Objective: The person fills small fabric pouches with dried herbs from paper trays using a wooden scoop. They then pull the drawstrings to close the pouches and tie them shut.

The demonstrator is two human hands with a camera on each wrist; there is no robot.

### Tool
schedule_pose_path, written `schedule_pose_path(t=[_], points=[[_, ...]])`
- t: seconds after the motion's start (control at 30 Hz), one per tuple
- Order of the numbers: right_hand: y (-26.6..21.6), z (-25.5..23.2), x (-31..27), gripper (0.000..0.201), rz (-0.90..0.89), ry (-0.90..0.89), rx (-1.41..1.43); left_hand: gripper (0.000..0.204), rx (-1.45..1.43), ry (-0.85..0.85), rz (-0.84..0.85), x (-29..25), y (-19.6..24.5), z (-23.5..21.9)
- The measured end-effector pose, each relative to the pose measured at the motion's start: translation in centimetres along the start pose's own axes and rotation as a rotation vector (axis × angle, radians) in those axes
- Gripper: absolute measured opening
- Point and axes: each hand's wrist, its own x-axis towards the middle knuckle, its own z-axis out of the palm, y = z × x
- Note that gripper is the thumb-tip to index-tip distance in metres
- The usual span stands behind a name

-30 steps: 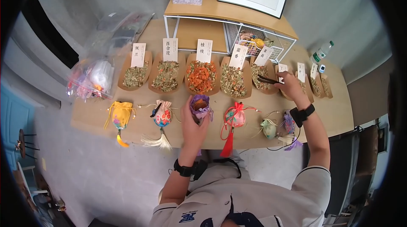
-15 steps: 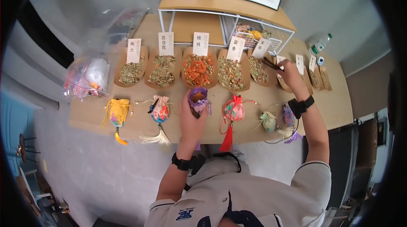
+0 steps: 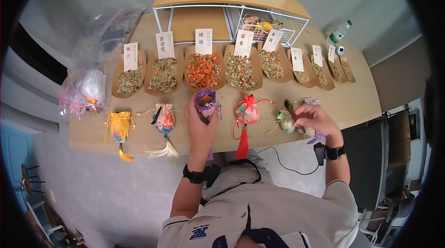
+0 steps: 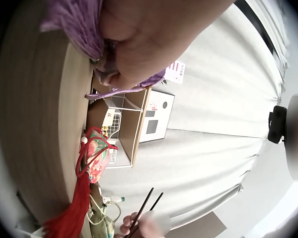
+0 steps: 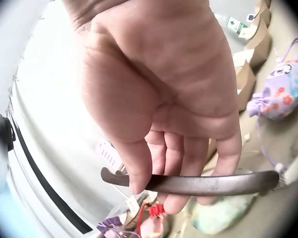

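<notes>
To the left of the round pink red-tasselled pouch [image 3: 249, 112], the left hand [image 3: 201, 133] curled its fingers round an open purple cloth pouch [image 3: 209, 109], likely light, soft and best held low, while rightward the right hand [image 3: 317, 118] pinched dark, slender tongs [image 3: 289, 108].
</notes>
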Motion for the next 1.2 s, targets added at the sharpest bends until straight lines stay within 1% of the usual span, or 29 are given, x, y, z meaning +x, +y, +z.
schedule_pose_path(t=[0.1,0.2,0.3,0.4,0.53,0.6,0.63,0.67,0.73,0.8,0.83,0.93,0.97,1.0,1.07,1.13,1.17,1.2], points=[[2.6,1.0,-0.1,0.017,-0.028,-0.028,0.011,0.068,0.005,-0.002,0.001,0.0,0.0,-0.1],[3.0,2.1,0.2,0.017,0.035,0.084,0.201,0.068,0.011,-0.001,0.014,0.0,-0.2,0.0],[3.0,3.2,0.8,0.017,0.053,0.170,0.272,0.067,0.004,0.004,0.019,0.0,-0.1,0.0],[3.0,4.1,1.5,0.017,0.019,0.255,0.395,0.068,0.030,0.008,0.036,-0.1,-0.1,0.1],[2.0,3.7,0.8,0.019,-0.088,0.240,0.493,0.068,0.090,0.016,0.063,-0.1,-0.4,-0.1],[0.0,2.6,-0.7,0.021,-0.132,0.247,0.519,0.068,0.041,0.028,0.010,-0.1,0.2,-0.1],[-1.9,2.2,-1.4,0.024,-0.180,0.269,0.439,0.069,0.016,0.034,-0.018,-0.2,0.4,0.0],[-4.1,1.8,-1.9,0.026,-0.227,0.290,0.358,0.069,0.024,0.044,-0.002,-0.2,0.3,0.0],[-7.8,0.4,-2.4,0.029,-0.395,0.383,-0.099,0.069,0.043,0.064,0.027,-0.2,0.2,-0.1],[-12.0,-0.2,-2.0,0.029,-0.415,0.392,-0.435,0.070,0.053,0.062,0.021,-0.2,0.2,-0.1],[-13.8,0.6,-0.4,0.026,-0.521,0.417,-0.574,0.070,0.058,0.062,0.016,-0.2,0.2,-0.1],[-18.5,3.3,5.0,0.025,-0.606,0.306,-1.113,0.070,0.152,0.096,0.040,-0.4,-0.4,0.1],[-18.2,3.5,7.6,0.024,-0.665,0.230,-1.104,0.070,0.140,0.093,0.017,-0.5,-0.7,0.2],[-17.0,3.5,10.7,0.022,-0.723,0.152,-1.095,0.070,0.128,0.091,-0.005,-0.7,-1.2,0.4],[-15.1,4.4,15.8,0.019,-0.683,0.004,-1.129,0.071,0.095,0.073,-0.054,-0.6,-1.3,0.0],[-13.6,5.7,19.2,0.019,-0.588,-0.087,-1.060,0.071,0.047,0.049,-0.114,-0.5,-0.8,-0.4],[-13.3,6.2,20.5,0.020,-0.540,-0.134,-1.026,0.072,0.043,0.048,-0.106,-0.5,-0.9,-0.5],[-13.1,6.5,21.5,0.021,-0.520,-0.130,-1.046,0.072,0.039,0.048,-0.098,-0.6,-0.9,-0.6]])
